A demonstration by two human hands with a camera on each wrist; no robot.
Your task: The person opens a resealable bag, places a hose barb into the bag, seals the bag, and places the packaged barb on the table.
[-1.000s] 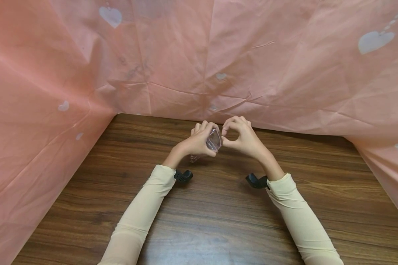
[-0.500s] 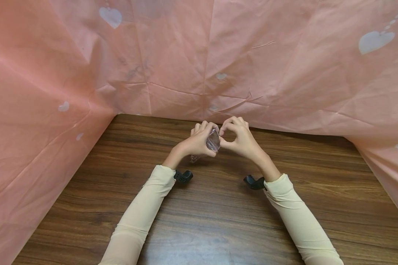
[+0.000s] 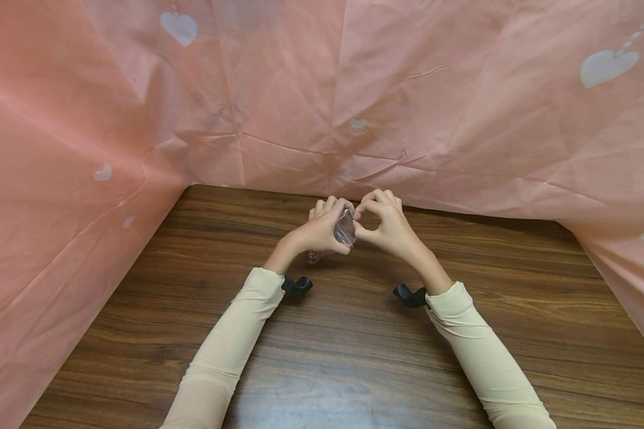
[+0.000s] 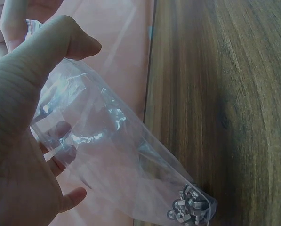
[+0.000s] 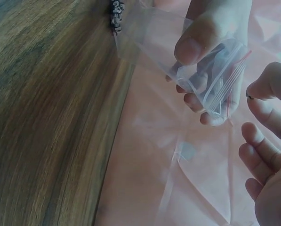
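Note:
My left hand (image 3: 320,230) grips a clear zip-lock bag (image 4: 112,136) near its mouth, thumb on one side and fingers behind. The mouth gapes toward the right, with the seal strip (image 5: 227,87) and a red line showing in the right wrist view. A cluster of small silvery metal parts (image 4: 191,207), some ring-shaped like nuts, lies in the bag's bottom corner, which hangs low by the table. Just beside the mouth, my right hand (image 3: 394,226) pinches a tiny dark piece (image 5: 249,96) between thumb and index finger. Its kind I cannot tell. The other right fingers are loosely bent.
A dark wood-grain table (image 3: 322,345) lies beneath both hands. Pink cloth (image 3: 279,89) with white hearts hangs along the back and both sides, meeting the table's far edge just beyond the hands. Black wrist cameras (image 3: 297,286) sit at both cuffs.
My right hand has moved slightly left, closer to the bag's mouth, mostly in the first half second. My left hand and the bag have stayed nearly still.

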